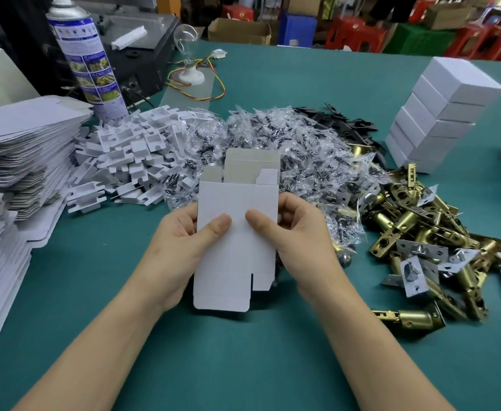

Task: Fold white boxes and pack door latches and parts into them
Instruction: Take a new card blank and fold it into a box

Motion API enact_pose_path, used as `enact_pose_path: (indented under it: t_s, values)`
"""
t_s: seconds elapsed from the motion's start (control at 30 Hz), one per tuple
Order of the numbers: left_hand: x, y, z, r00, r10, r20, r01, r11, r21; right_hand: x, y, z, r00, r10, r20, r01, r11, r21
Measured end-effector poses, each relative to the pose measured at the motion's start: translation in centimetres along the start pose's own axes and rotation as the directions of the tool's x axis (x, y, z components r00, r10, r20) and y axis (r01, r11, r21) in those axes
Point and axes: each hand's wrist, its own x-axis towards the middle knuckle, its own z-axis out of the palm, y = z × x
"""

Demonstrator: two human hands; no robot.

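While left hand and right hand pinch a matte white carton, flaps upright, shiny brass latches heaped nearby

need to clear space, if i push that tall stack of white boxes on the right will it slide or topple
Likely topples: the stack is several boxes tall on a narrow footprint, with nothing bracing it. The boxes look like smooth card, so upper ones may slip off first. Pushing low seems safest.
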Motion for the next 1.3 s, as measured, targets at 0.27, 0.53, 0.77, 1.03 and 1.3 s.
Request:
enact_pose_path:
  t_s: [0.27, 0.53, 0.77, 1.03, 1.3]
  values:
    - [-0.1, 0.7, 0.2, 0.993, 0.114, -0.042, -0.113, 0.994, 0.011, 0.1, -0.6, -0.2, 0.996, -0.086, -0.016, 0.087, 0.995, 0.044]
    - [-0.2, 1.5, -0.5, 0.969, 0.237, 0.069, -0.246, 0.952, 0.182, -0.2, -1.1, -0.4, 0.989, -0.122, 0.078, 0.115, 0.989, 0.088]
    - [0.0, 1.2, -0.9, 0.973, 0.216, 0.079, -0.229, 0.945, 0.233, -0.2, -1.0, -0.3, 0.983, -0.126, 0.130, 0.108, 0.984, 0.139]
    - [-0.3, 1.5, -0.3, 0.979, 0.191, 0.067, -0.201, 0.958, 0.206, -0.1, -0.9, -0.4, 0.977, -0.079, 0.198, 0.062, 0.994, 0.089]
    - [-0.1, 1.3, -0.5, 0.986, 0.136, 0.097, -0.152, 0.971, 0.186, -0.1, -1.0, -0.5, 0.974, -0.068, 0.214, 0.062, 0.997, 0.037]
